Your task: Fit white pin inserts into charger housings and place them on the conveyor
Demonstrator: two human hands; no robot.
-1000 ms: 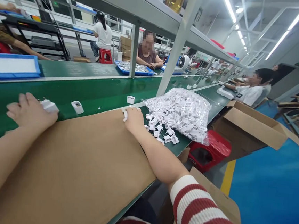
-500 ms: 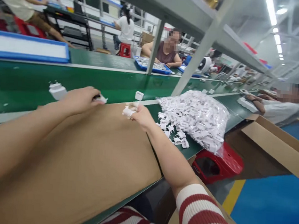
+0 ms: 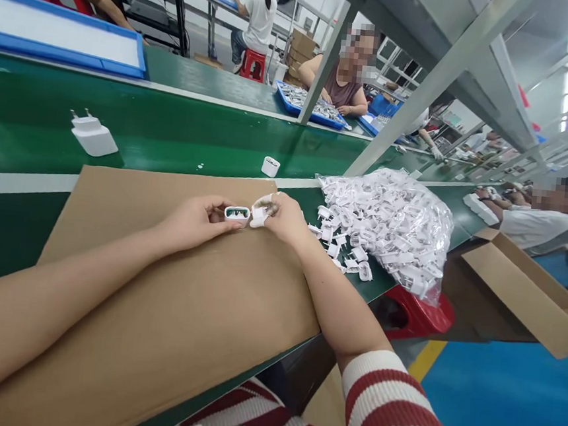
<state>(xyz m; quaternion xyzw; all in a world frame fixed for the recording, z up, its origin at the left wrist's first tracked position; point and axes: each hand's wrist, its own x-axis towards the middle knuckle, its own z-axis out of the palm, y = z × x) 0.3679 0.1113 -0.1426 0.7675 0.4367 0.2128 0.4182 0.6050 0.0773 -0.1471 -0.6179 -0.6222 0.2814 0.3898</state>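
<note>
My left hand (image 3: 196,218) holds a small white charger shell (image 3: 237,214) with its open end facing me, over the brown cardboard sheet (image 3: 156,308). Close beside it, my right hand (image 3: 286,216) pinches a small white plug part (image 3: 258,216); the two pieces almost touch. A finished white charger with two pins (image 3: 92,136) lies on the green conveyor belt (image 3: 33,125) to the far left. Another white shell (image 3: 270,166) stands on the belt just beyond my hands.
A clear bag of several white plug parts (image 3: 392,222) lies right of my hands, some spilled out. An open cardboard box (image 3: 530,294) and a red stool (image 3: 419,311) stand to the right. Other people work across the belt; a blue tray (image 3: 61,34) sits far left.
My left hand left the finished charger on the belt, took up a white shell and brought it to the middle. My right hand lifted a plug part and moved to meet it.
</note>
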